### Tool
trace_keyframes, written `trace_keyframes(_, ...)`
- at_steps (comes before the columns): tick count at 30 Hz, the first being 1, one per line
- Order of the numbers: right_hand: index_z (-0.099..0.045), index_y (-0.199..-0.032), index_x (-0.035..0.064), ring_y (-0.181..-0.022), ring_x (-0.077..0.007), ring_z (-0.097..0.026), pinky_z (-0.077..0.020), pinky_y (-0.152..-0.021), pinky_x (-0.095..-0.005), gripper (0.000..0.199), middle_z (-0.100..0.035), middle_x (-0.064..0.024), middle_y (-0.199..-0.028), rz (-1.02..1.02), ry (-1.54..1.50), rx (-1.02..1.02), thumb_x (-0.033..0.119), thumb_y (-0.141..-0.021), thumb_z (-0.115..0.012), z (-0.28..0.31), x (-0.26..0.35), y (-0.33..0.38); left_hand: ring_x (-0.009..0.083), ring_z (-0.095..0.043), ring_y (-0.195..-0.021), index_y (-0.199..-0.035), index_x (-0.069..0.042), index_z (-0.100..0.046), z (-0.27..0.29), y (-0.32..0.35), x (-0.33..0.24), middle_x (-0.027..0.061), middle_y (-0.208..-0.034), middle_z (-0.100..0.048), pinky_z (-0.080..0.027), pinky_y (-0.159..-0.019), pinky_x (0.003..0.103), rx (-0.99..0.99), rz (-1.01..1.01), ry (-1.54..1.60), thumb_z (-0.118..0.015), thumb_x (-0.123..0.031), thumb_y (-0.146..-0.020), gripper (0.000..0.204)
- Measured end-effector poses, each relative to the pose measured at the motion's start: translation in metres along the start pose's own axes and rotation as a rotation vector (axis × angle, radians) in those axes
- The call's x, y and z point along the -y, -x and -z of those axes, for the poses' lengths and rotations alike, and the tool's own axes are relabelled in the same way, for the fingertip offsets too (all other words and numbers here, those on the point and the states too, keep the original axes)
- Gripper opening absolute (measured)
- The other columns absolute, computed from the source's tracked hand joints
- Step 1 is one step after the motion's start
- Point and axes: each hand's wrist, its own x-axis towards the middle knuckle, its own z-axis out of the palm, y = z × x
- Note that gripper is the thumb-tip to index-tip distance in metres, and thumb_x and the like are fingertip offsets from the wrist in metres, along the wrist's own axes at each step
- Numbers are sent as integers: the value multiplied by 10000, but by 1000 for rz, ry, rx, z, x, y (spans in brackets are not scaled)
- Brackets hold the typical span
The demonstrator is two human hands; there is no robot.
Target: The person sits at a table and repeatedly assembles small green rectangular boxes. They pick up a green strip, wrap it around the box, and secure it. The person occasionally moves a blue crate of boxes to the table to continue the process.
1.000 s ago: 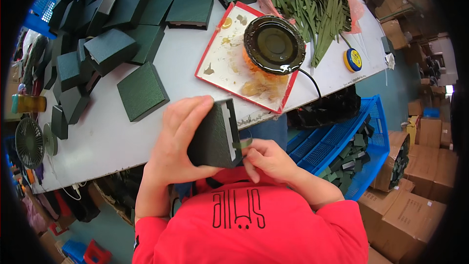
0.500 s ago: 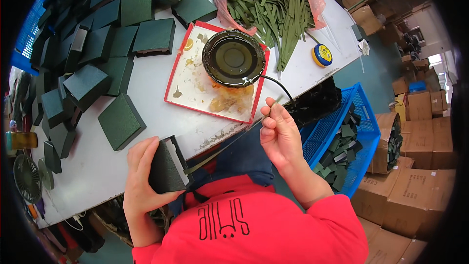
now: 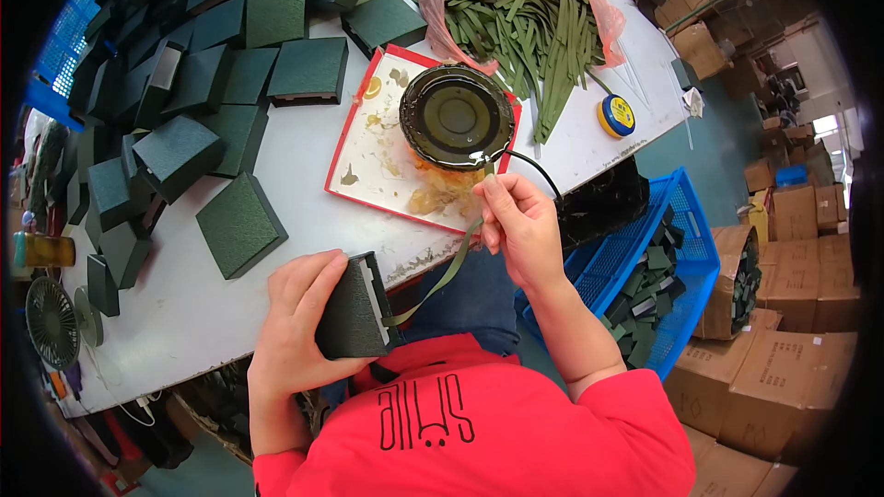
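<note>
The left hand [image 3: 299,327] is gripping a dark green box part [image 3: 354,308] just off the near edge of the white bench [image 3: 184,304], its fingers wrapped round the far side and the pale open end turned toward the right, seemingly so that the end stays reachable. A green ribbon strip [image 3: 440,278] is running taut from that open end up to the right hand [image 3: 520,225], whose fingers are pinching its upper end closed. That end is hanging over the round black pot [image 3: 458,115], at its near rim; whether it is touching the pot cannot be told. The pot is sitting on a red-edged tray [image 3: 368,161] stained with yellowish residue, which appears to be catching drips and keeping the bench clean. A black cord [image 3: 534,166] is leading away from the pot past the right hand. More ribbon strips are lying in an open pink plastic bag [image 3: 516,18] just behind the pot, within easy reach, and many dark green boxes [image 3: 230,55] are spreading over the bench's left side. A blue crate [image 3: 658,262] holding dark pieces is standing below, to the right.
</note>
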Motion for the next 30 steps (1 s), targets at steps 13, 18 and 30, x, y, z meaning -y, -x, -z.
trace_keyframes(13,-659,-902,23,-454,-23,-364,-261,-401,-193,241,-528,28,-648,-42,73,-49,243,-998,-670,-8,1,-12,403,-512,-1232,-1427,-9,-489,-3,-3,0,188,-1387,-518,-417,-1052,497,17,-30,7,-906,-206,-521,1017)
trace_keyframes(18,-661,-885,-10,-438,-31,-371,-287,-406,-207,268,-518,27,-617,-81,47,-67,237,-989,-679,-7,5,-12,404,-509,-1235,-1432,-13,-488,-3,-3,1,187,-1387,-517,-412,-1058,496,18,-25,2,-904,-207,-514,1027)
trace_keyframes(30,-682,-940,20,-644,3,-489,-364,-565,-179,174,-618,50,-777,-134,211,330,184,-996,-664,-16,21,39,396,-506,-1271,-1448,-34,-458,-1,-10,7,180,-1411,-537,-395,-1074,490,10,-90,174,-912,-233,-537,1037)
